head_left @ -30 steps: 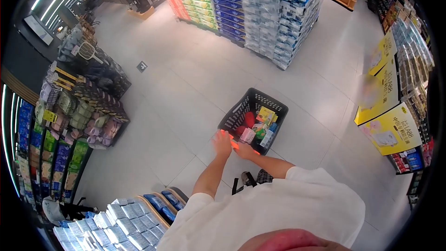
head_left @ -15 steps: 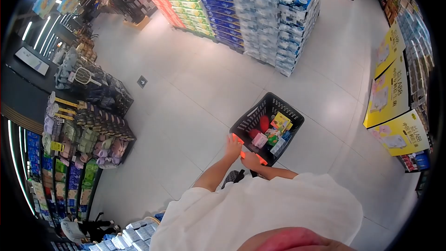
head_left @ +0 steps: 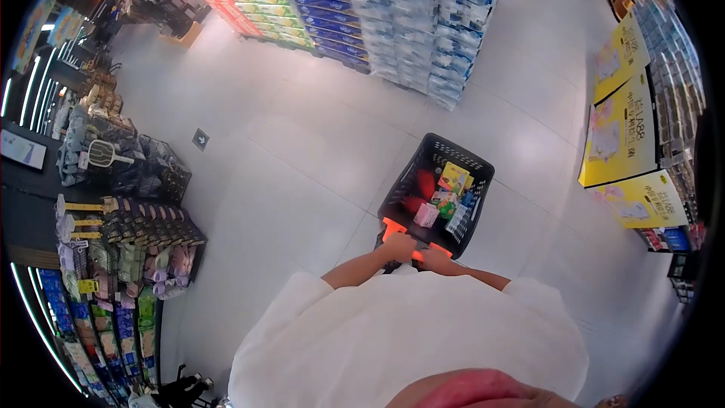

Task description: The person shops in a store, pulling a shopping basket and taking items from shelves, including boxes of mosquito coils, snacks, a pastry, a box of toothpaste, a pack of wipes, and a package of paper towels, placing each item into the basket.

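A black shopping basket (head_left: 393, 190) on the floor in front of me holds a yellow box (head_left: 455, 177), red items (head_left: 426, 183), a pink-white box (head_left: 426, 215) and several other packages. Its orange handle (head_left: 392, 227) runs along the near side. My left hand (head_left: 399, 246) is wrapped round the handle's left part. On its right part my right hand (head_left: 436, 260) is closed, close beside the left one. My white shirt hides what is below the hands.
Tall stacks of packed goods (head_left: 408, 26) stand ahead. At the left are a rack of slippers (head_left: 143, 245) and shelves of packages (head_left: 109, 340). Yellow display boards (head_left: 623, 132) line the right side. A person in dark clothes (head_left: 181, 393) is partly visible at the lower left.
The basket and both hands have shifted right, and the handle is now nearer my body. The stacks ahead and the left racks have moved left in view. My left hand has closed round the handle.
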`<state>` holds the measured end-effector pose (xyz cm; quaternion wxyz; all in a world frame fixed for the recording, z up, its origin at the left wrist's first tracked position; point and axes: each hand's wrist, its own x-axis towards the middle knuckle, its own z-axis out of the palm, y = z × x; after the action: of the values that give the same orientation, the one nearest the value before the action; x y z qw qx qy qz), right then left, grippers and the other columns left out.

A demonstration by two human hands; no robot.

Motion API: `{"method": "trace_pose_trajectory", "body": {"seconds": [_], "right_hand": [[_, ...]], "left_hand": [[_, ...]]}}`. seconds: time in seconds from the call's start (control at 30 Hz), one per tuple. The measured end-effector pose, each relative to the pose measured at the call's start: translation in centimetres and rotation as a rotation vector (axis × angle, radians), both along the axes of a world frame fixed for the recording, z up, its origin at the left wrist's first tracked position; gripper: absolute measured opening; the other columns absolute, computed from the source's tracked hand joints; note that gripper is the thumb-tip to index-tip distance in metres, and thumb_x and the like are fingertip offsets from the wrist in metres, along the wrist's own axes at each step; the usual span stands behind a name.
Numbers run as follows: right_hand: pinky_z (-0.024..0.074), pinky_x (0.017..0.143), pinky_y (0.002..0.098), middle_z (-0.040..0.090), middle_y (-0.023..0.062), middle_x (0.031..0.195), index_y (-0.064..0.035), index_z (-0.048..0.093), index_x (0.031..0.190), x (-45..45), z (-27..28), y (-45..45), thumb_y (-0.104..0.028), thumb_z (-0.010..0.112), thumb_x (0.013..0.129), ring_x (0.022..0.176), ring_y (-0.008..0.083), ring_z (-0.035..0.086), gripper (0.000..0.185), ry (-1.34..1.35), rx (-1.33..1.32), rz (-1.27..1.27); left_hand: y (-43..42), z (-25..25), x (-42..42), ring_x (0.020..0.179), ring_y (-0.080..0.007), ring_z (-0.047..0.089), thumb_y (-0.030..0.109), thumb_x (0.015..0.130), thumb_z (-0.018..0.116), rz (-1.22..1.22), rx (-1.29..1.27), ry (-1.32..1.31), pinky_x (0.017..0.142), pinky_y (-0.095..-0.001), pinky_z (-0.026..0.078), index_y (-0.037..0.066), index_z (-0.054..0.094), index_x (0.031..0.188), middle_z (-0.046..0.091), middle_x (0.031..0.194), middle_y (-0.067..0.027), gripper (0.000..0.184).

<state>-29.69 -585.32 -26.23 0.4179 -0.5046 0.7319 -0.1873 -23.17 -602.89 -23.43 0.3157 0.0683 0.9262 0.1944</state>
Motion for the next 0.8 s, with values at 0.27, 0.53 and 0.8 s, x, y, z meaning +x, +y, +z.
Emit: {"method": "trace_pose_trajectory", "body": {"seconds": [0.27, 0.53, 0.8], "right_hand": [[0.0516, 0.068, 0.0427, 0.067, 0.0095, 0.074, -0.0141, 0.068, 0.092, -10.9, -1.1, 3.6, -0.020, 0.062, 0.079, 0.078, 0.0311, 0.067, 0.015, 0.330, 0.276, 0.187], [0.0525, 0.061, 0.0412, 0.067, 0.0045, 0.074, -0.0198, 0.069, 0.092, -23.4, -0.6, -0.6, -0.022, 0.061, 0.078, 0.074, 0.0267, 0.068, 0.016, 0.535, 0.352, 0.368], [0.0522, 0.067, 0.0429, 0.068, 0.0092, 0.078, -0.0164, 0.070, 0.088, -32.4, -0.3, -12.6, -0.022, 0.060, 0.077, 0.079, 0.0295, 0.067, 0.016, 0.512, 0.186, 0.646]], "left_hand": [[4.8, -5.3, -8.5, 0.087, -0.0383, 0.065, 0.027, 0.082, 0.058, 0.053, 0.341, -0.160, 0.078, -0.0491, 0.050, -0.001, 0.068, 0.093, 0.068, 0.094, -0.0214, 0.031], [6.0, -6.2, -16.9, 0.097, -0.0426, 0.062, 0.031, 0.082, 0.059, 0.536, 0.439, -0.137, 0.087, -0.0497, 0.049, -0.006, 0.063, 0.096, 0.065, 0.100, -0.0281, 0.039], [-0.6, -8.0, -22.2, 0.091, -0.0432, 0.063, 0.033, 0.083, 0.058, 0.812, 0.297, 0.118, 0.079, -0.0518, 0.051, -0.004, 0.066, 0.091, 0.065, 0.090, -0.0275, 0.038]]}}
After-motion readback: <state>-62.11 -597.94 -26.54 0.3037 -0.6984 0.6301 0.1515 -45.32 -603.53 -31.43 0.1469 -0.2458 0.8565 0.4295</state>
